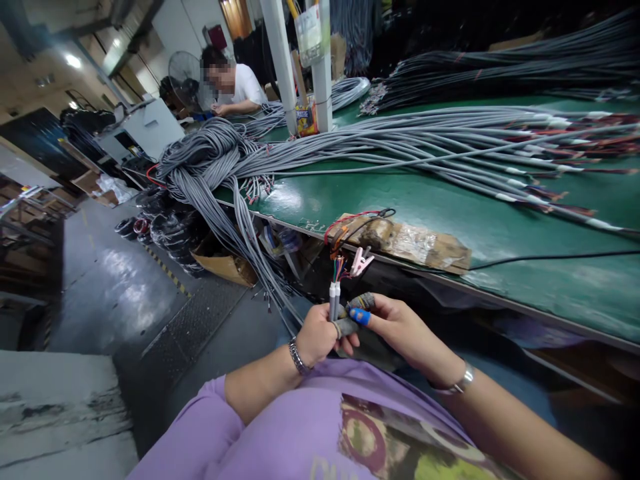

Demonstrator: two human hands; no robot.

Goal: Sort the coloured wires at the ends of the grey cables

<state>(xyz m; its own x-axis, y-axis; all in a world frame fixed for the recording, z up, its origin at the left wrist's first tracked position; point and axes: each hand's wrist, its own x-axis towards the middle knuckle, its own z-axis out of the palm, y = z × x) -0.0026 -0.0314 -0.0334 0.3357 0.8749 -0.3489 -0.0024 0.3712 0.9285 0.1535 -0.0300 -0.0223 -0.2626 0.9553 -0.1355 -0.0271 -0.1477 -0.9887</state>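
Observation:
My left hand (pixel 320 333) is closed around two grey cables (pixel 334 310), held upright in front of my body. White sleeves (pixel 335 289) sit near their tops, and thin coloured wires (pixel 340 269) fan out above. My right hand (pixel 400 323) meets the left at its fingertips, thumb and fingers pinched together; whatever lies between them is hidden. Blue wrapping (pixel 360 316) covers the right thumb, and grey covers show on some fingers. Just behind the wire ends, a pale pink clip (pixel 361 261) and an orange clip (pixel 339 241) are at the table edge.
The green table (pixel 310 200) carries a long bundle of grey cables (pixel 350 143), some hanging over its front edge. A taped cardboard piece (pixel 415 243) lies near that edge. Darker cables (pixel 500 70) are piled behind. Across the table sits a person (pixel 245 87). Cardboard boxes (pixel 225 260) stand below.

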